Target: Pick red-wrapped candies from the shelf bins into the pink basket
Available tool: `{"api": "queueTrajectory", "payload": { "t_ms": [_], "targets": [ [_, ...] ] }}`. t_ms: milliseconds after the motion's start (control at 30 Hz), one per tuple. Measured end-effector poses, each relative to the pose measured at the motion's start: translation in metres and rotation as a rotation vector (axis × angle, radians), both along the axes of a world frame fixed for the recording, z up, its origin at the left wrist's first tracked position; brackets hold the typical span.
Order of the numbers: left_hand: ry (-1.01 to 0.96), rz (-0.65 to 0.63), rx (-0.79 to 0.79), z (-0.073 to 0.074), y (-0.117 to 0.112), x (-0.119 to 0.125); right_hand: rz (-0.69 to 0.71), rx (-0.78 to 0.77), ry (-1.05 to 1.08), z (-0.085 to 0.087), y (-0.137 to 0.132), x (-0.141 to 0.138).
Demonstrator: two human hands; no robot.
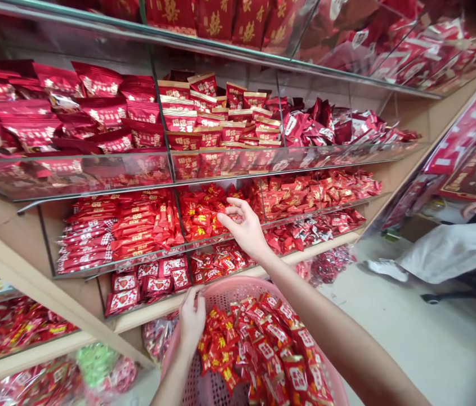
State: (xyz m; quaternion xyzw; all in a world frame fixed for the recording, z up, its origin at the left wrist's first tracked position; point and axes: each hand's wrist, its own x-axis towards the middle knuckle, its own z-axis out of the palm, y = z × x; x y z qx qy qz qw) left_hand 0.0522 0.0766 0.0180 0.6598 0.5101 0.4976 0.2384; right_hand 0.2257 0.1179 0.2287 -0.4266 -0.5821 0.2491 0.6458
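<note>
A person's right hand reaches over the front edge of a glass shelf, fingers bent and thumb apart from them, beside small red yellow-lettered sweets. The left hand is at the far left edge of a pink basket, fingers curled; whether it grips the rim, I cannot tell. Inside the basket, yellow-lettered packets lie toward the left edge and white-labelled red packets toward the right. Beyond the shelf's right end is another person's pale trouser leg.
</note>
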Motion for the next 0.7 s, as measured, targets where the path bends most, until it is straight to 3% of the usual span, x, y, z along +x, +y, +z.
{"api": "queueTrajectory", "payload": {
  "t_ms": [100, 167, 467, 567, 700],
  "targets": [
    [0.005, 0.005, -0.003, 0.0, 0.0, 0.0, 0.082, -0.057, 0.096, -0.008, -0.032, 0.003],
    [0.003, 0.006, -0.01, 0.001, -0.001, 0.001, 0.134, -0.14, 0.126, -0.024, -0.05, 0.008],
    [-0.039, -0.005, -0.021, 0.005, -0.005, 0.003, 0.323, -0.569, 0.077, -0.143, -0.073, 0.021],
    [-0.035, 0.002, -0.02, 0.005, -0.005, 0.002, 0.339, -0.606, -0.126, -0.168, -0.079, 0.015],
    [-0.057, -0.005, -0.021, 0.005, -0.005, 0.002, 0.269, -0.56, -0.711, -0.173, -0.091, 0.003]
  ]
}}
